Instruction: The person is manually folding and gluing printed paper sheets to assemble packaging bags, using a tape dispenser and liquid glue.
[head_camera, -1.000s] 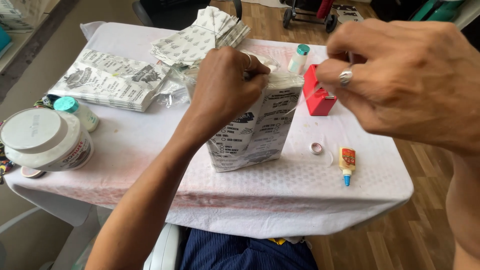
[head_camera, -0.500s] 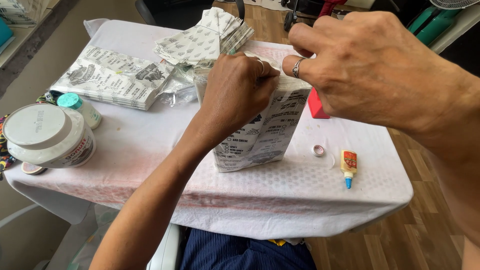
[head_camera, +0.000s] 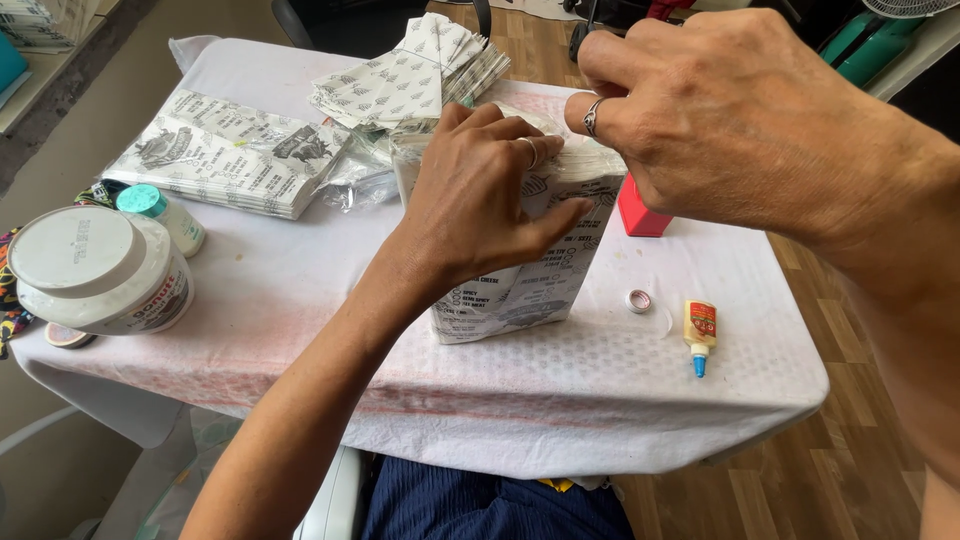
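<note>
A printed white paper bag (head_camera: 520, 290) stands upright in the middle of the white-clothed table (head_camera: 300, 310). My left hand (head_camera: 490, 190) wraps over its top and front, thumb down the right side, a ring on one finger. My right hand (head_camera: 730, 120) hovers large in the foreground. Its curled fingers, one ringed, meet the bag's folded top edge at the right, with the fingertips hidden behind the hand. The bag's upper part is covered by both hands.
Two stacks of flat printed bags (head_camera: 230, 150) (head_camera: 410, 75) lie at the back, beside crumpled clear plastic (head_camera: 355, 180). A white lidded tub (head_camera: 100, 270) and a teal-capped bottle (head_camera: 165, 215) stand left. A red box (head_camera: 640, 215), a small tape ring (head_camera: 639, 300) and a glue bottle (head_camera: 699, 330) sit right.
My right hand has come leftward from beside the red box to the bag's top edge. My left hand has stayed on the bag's top.
</note>
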